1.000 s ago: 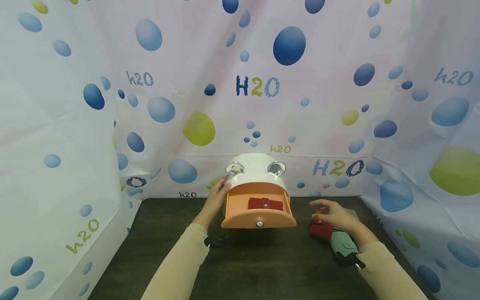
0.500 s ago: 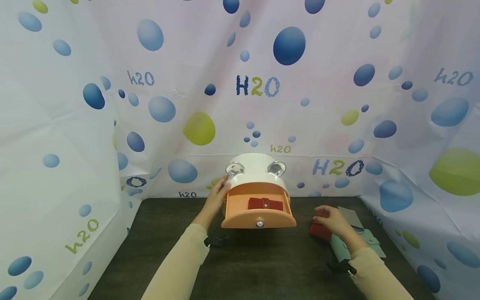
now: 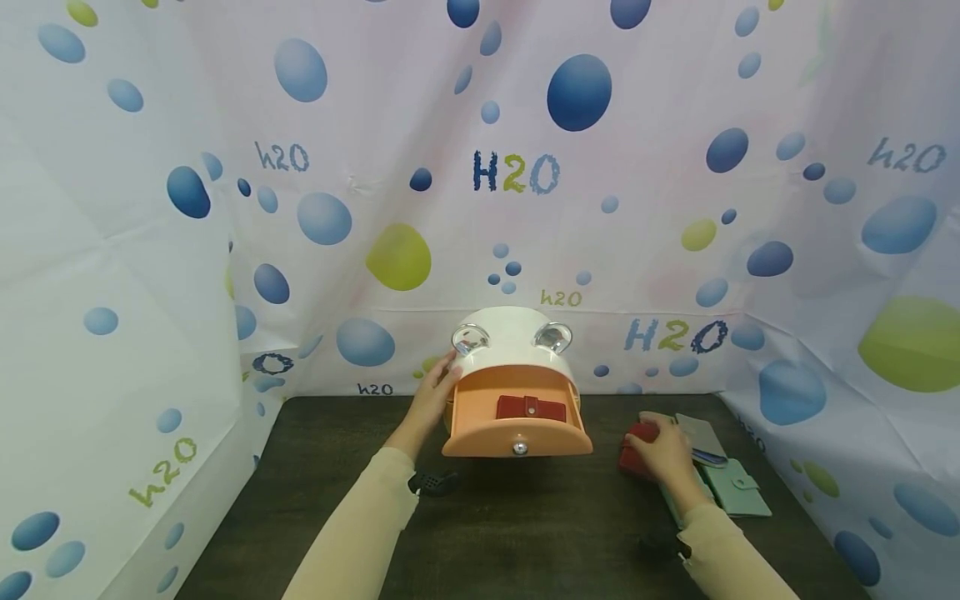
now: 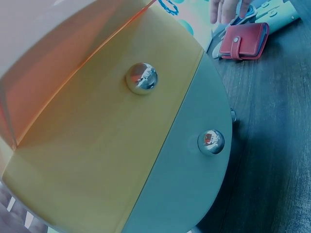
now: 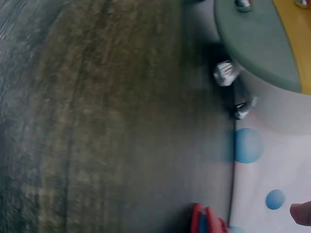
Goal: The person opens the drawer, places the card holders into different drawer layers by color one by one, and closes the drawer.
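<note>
A white rounded storage box [image 3: 510, 337] with shiny ear-like loops stands at the back of the table, its peach top drawer [image 3: 517, 439] pulled out. A red snap wallet [image 3: 531, 407] lies in that drawer. My left hand [image 3: 429, 404] rests against the box's left side with extended fingers, partly hidden behind it. On the right, my right hand [image 3: 663, 454] reaches over a second red wallet [image 4: 244, 41]; a gap shows between fingers and wallet in the left wrist view. Only one fingertip [image 5: 301, 213] shows in the right wrist view, apart from that wallet.
Mint-green wallets [image 3: 737, 487] and a grey wallet [image 3: 699, 433] lie beyond the right hand. Yellow [image 4: 116, 126] and green [image 4: 184, 160] lower drawers, with chrome knobs, are closed. A patterned curtain [image 3: 337, 275] encloses the dark table [image 3: 510, 533].
My right hand has moved left and down toward the red wallet on the table, uncovering the green and grey wallets. The left hand and the drawer have stayed put.
</note>
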`<state>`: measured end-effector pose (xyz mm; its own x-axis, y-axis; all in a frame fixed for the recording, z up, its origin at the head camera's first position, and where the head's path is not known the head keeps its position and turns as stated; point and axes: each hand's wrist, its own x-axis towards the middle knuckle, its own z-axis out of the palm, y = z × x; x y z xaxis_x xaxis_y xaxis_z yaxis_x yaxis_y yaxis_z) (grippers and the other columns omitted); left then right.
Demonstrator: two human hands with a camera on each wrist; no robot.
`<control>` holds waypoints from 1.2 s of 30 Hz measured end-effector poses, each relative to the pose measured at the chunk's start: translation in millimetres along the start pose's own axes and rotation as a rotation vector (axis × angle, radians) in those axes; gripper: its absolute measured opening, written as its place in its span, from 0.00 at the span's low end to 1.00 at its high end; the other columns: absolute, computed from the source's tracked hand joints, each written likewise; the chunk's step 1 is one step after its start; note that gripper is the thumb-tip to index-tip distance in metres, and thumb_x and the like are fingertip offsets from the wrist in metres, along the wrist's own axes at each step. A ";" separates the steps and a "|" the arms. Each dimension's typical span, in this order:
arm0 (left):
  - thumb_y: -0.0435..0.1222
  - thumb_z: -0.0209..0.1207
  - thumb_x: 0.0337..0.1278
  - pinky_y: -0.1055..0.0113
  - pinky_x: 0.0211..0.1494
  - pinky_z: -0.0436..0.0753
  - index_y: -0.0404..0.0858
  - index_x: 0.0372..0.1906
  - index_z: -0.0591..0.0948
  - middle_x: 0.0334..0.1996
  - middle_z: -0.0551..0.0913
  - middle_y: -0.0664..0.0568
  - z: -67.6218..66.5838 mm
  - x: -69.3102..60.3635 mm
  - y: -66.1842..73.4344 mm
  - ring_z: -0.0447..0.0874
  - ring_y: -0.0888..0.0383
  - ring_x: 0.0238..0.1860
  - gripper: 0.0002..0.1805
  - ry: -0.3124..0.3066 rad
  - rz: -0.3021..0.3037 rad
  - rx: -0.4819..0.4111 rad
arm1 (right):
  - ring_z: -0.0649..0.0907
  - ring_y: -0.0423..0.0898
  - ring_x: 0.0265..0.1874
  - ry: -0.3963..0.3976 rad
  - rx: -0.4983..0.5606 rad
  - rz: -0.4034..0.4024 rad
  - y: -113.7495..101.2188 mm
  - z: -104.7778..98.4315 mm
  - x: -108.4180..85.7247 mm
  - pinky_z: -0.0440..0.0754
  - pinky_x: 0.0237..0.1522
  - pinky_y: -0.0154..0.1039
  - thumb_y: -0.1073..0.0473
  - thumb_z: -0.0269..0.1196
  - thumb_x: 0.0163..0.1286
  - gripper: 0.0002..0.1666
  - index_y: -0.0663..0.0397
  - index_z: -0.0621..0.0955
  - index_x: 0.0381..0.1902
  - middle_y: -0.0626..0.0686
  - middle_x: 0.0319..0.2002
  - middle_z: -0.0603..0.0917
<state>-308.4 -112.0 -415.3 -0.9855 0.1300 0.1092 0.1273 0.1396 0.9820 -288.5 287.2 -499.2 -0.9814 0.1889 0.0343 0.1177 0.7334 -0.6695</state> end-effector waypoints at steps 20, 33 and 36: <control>0.44 0.49 0.78 0.44 0.76 0.56 0.35 0.78 0.58 0.78 0.53 0.37 0.6 1.2 3.1 0.51 0.39 0.77 0.33 0.010 -0.013 0.020 | 0.56 0.79 0.62 0.030 0.026 0.139 15.1 16.9 9.9 0.61 0.61 0.73 0.53 0.71 0.59 0.52 0.70 0.58 0.72 0.81 0.66 0.54; 0.45 0.50 0.78 0.44 0.76 0.57 0.36 0.78 0.58 0.77 0.55 0.36 1.1 1.5 1.7 0.52 0.39 0.76 0.33 0.021 -0.029 0.018 | 0.54 0.76 0.63 0.052 0.020 0.232 15.2 28.9 15.9 0.59 0.61 0.74 0.53 0.75 0.55 0.56 0.66 0.57 0.73 0.78 0.66 0.52; 0.45 0.50 0.78 0.44 0.76 0.57 0.36 0.78 0.58 0.77 0.54 0.36 1.2 1.9 2.4 0.51 0.39 0.77 0.33 0.018 -0.028 0.007 | 0.55 0.75 0.63 0.062 -0.005 0.237 13.8 31.0 18.1 0.60 0.62 0.73 0.53 0.75 0.55 0.57 0.68 0.57 0.73 0.78 0.65 0.53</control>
<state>-309.8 -110.3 -412.9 -0.9905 0.1081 0.0850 0.1008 0.1501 0.9835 -309.4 280.5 -530.8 -0.9152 0.3954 -0.0775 0.3441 0.6668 -0.6610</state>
